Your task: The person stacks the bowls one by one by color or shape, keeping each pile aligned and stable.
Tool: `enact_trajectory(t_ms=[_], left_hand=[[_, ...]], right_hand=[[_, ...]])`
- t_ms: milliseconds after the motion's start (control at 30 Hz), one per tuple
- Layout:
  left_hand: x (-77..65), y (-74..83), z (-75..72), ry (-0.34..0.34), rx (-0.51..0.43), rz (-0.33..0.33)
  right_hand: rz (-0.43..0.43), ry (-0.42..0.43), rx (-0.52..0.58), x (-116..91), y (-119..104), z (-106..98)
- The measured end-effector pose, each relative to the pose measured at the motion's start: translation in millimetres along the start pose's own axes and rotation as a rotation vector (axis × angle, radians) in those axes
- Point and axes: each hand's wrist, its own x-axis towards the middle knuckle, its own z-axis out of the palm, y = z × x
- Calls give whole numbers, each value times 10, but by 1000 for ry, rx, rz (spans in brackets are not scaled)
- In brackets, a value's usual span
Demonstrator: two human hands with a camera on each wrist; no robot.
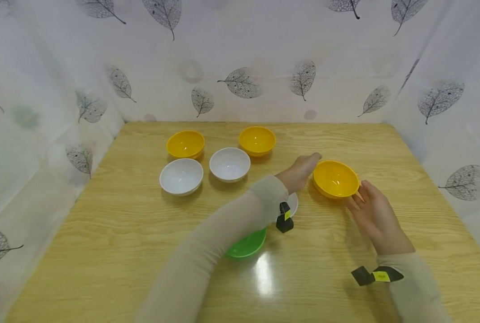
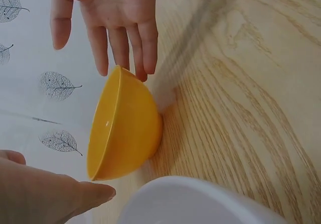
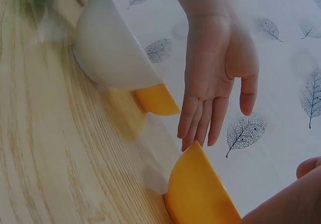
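Left hand [image 1: 300, 172] and right hand [image 1: 375, 217] flank a yellow bowl [image 1: 336, 179], neither one grasping it.
The bowl seems to stand upright on the table [image 1: 312, 278] between the straightened fingers; whether the fingertips press its rim, I can't tell. Facing opposite sides, the hands look placed to steady something round evenly. The head view loses much of a white bowl [image 1: 293, 204] and a green bowl [image 1: 249, 244] behind the left sleeve [image 1: 219, 233]; the right wrist view bares the white one's side, another yellow bowl [image 3: 155, 99] peeking past it.
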Motion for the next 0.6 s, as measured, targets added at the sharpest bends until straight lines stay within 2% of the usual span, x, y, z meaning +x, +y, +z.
enact_trajectory(t_ms=[67,167,433,600], left_hand=[[25,-21,14,-11,-17,4],[51,-51,27,-27,-52,4],[54,-73,72,-39,-84,15],[32,-80,89,-73,-135,16]], right_hand=[[38,-18,91,27,-23,-24],[84,-2,158,46,-48,-39],[154,31,224,96,-60,-64],[185,13,273,105,-30,-97]])
